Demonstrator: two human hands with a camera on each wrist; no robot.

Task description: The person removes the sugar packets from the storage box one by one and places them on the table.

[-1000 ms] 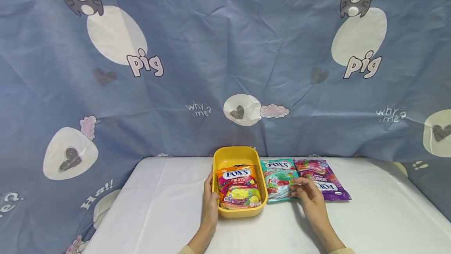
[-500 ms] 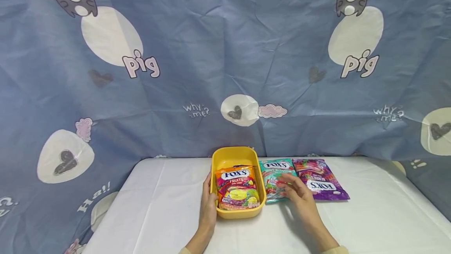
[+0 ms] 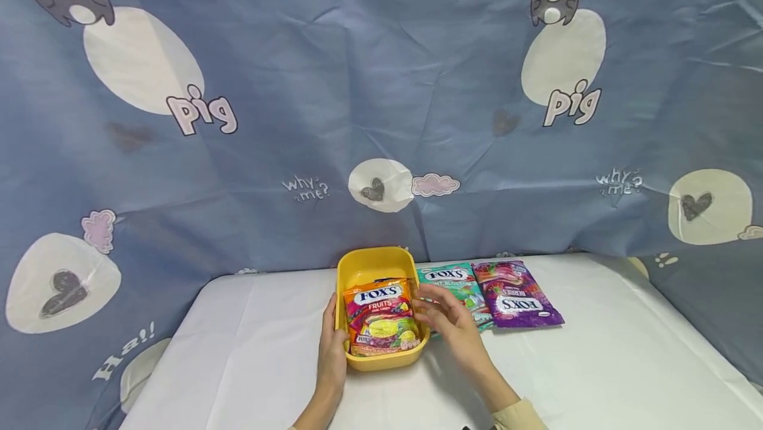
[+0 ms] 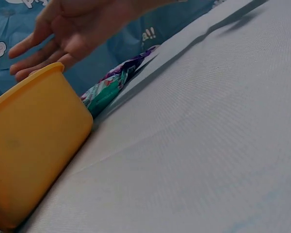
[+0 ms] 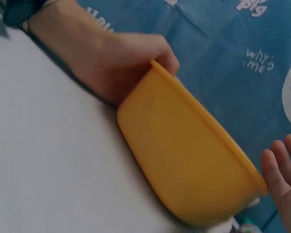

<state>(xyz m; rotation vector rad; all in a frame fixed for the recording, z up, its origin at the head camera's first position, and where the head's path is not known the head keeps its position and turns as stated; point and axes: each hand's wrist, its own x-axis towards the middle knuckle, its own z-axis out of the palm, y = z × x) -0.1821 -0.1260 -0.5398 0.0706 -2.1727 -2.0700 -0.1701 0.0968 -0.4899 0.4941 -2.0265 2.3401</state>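
Observation:
A yellow plastic box stands on the white-covered table, with an orange FOX'S Fruits candy bag lying inside it. My left hand grips the box's left side; in the right wrist view its thumb hooks over the rim. My right hand is at the box's right rim, fingers fairly straight and nothing held. In the left wrist view those fingers lie close to the rim; whether they touch it I cannot tell. Behind this hand lies a teal FOX'S Mint Blossom candy bag, partly covered.
A purple FOX'S Berries candy bag lies right of the teal one, its print upside down. Something dark shows in the box behind the orange bag. A blue curtain with pig prints hangs along the table's back edge.
My right hand has moved left, from the teal bag to the box's right rim. The left hand keeps its hold on the box. The head view has turned slightly right.

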